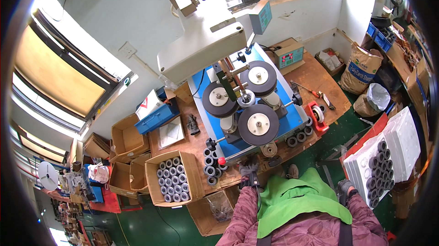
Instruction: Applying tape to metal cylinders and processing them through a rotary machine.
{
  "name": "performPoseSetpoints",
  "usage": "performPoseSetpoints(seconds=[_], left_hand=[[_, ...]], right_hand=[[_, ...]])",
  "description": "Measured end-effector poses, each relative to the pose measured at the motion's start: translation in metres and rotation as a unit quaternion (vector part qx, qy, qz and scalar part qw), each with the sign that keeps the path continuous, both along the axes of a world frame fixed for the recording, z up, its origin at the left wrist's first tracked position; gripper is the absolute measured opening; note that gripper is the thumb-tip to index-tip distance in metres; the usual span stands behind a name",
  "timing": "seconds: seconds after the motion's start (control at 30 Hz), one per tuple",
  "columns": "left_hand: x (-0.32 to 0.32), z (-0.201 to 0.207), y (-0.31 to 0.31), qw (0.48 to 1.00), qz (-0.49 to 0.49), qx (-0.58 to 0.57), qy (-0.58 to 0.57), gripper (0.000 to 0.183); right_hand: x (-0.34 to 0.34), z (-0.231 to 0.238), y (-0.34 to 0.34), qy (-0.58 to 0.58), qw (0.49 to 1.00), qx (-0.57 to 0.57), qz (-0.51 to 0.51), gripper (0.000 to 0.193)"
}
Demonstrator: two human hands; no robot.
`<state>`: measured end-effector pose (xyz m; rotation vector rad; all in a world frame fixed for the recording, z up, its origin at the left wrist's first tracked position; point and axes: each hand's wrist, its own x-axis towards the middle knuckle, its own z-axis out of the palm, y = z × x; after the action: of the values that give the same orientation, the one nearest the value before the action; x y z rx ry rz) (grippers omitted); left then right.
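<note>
My left hand [248, 170], in a grey glove, is at the table's front edge, just below the machine's front rail; its fingers are too small and dark to read. Beside my apron on the right, my right hand [345, 185], also gloved, hangs near a white foam board [356, 167] carrying rows of dark rings [380, 173]. Its fingers are partly hidden. Ahead stands a ring-winding machine with a blue bed [200, 94] and three black rollers [269, 132]. A pale ring [247, 98] sits between the rollers.
Left of the machine, a cardboard box [197, 173] holds several wound rings, with loose rings [209, 171] beside it. More rings [300, 136] stand at the machine's right front, near a red tape dispenser [316, 116]. A screwdriver [313, 93] lies behind. Foam slabs [398, 138] lean at right.
</note>
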<state>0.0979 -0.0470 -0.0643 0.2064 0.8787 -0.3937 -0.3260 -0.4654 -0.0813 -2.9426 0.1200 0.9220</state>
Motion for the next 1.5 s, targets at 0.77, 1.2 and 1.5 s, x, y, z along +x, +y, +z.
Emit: performPoseSetpoints(seconds=[0.77, 1.2, 1.5], left_hand=[[0.049, 0.205, 0.059, 0.010, -0.366, 0.813, -0.454, 0.025], [-0.006, 0.193, 0.063, 0.179, -0.634, 0.327, -0.677, 0.025], [0.044, 0.338, -0.081, 0.598, -0.355, 0.442, -0.567, 0.024]], right_hand=[[0.527, 0.353, 0.158, -0.073, 0.839, 0.494, -0.216, 0.047], [0.534, 0.290, 0.148, -0.045, 0.711, 0.658, -0.246, 0.047], [0.531, 0.297, 0.147, -0.054, 0.724, 0.648, -0.231, 0.045]])
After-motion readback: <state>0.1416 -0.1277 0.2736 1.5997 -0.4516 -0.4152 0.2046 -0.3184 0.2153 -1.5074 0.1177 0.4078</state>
